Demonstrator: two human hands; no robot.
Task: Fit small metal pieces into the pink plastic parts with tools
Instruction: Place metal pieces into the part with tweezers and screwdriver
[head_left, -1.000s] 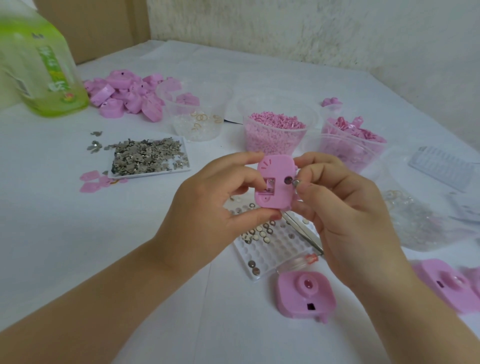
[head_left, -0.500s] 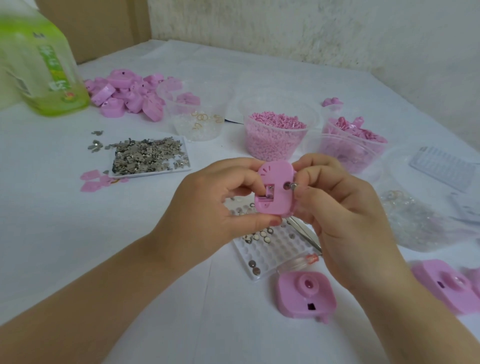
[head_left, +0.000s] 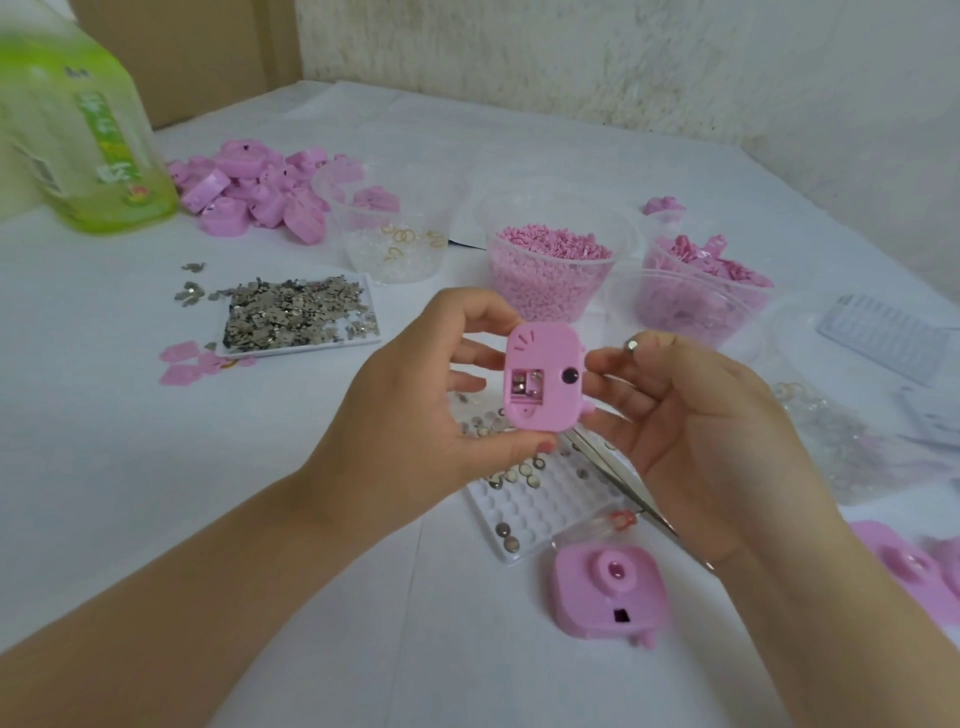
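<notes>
So the left hand (head_left: 415, 415) has the pink part (head_left: 543, 382) up off the tabletop (head_left: 130, 467), with its grip pinching it top and bottom, thumb underneath. The open side faces the camera, so the little window with metal in it is visible. The right hand (head_left: 701, 431) sits just beside the part, thumb touching its edge, and its grip is curled with a tiny round metal disc (head_left: 632, 344) held at the fingertips.

My take is to keep the part steady and tilted toward you and bring the disc in flat. Don't let it flip, because it looks slippery and easy to drop. The tweezers (head_left: 618, 475) lie under the right hand. I can't tell if they're held, but they'd help seat it.

Containers:
- The dimpled white tray (head_left: 540, 512) under the hands has a few more discs sitting in its pockets.
- The flat tray (head_left: 370, 306) holds a heap of grey metal bits.
- The clear tub (head_left: 613, 228) in the middle is full of pink pellets.
- The tub on the right (head_left: 748, 306) holds bigger pink pieces.
- The tub on the left (head_left: 332, 208) holds clear bits and some gold rings.
</notes>
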